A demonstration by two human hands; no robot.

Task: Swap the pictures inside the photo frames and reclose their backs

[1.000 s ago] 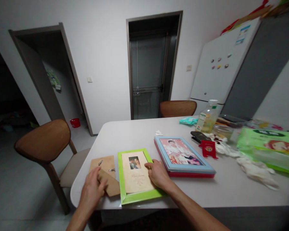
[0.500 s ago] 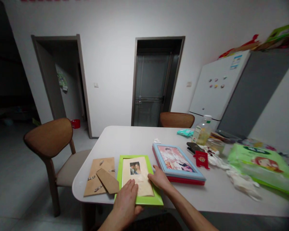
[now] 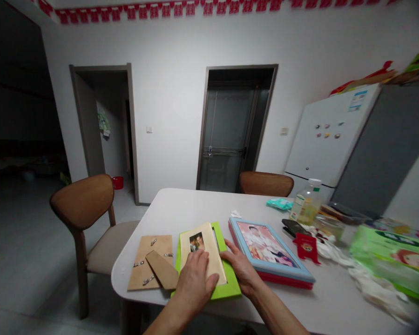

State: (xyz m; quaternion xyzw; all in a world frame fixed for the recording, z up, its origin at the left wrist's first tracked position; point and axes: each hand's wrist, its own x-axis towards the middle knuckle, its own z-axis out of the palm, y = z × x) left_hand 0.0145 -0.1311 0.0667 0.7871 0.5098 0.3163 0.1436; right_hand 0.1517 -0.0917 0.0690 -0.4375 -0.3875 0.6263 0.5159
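Observation:
A cream paper sheet [image 3: 209, 237] with a small photo of two people [image 3: 196, 241] printed on it lies over the lime-green picture frame [image 3: 232, 281]. It sits slightly askew and covers part of the frame's left border. My left hand [image 3: 195, 279] rests on the sheet's lower part with its fingers stretched out. At the right side my right hand [image 3: 242, 267] grips the frame's border, its thumb reaching the sheet's edge. Left of the frame lies a brown backing board [image 3: 145, 272] with metal clips and a stand leg [image 3: 162, 270].
Right of my hands is a stack of frames, a light-blue one [image 3: 270, 242] on top. Beyond are a red packet [image 3: 306, 247], a dark phone [image 3: 295, 228], a bottle [image 3: 305, 202], crumpled tissues [image 3: 373, 288] and a green tissue pack [image 3: 391, 251]. A chair [image 3: 84, 204] stands at the left.
The sheet has shifted up and left against the frame, baring a dark strip at its right. My left hand has moved further onto the sheet. The view has tilted upward.

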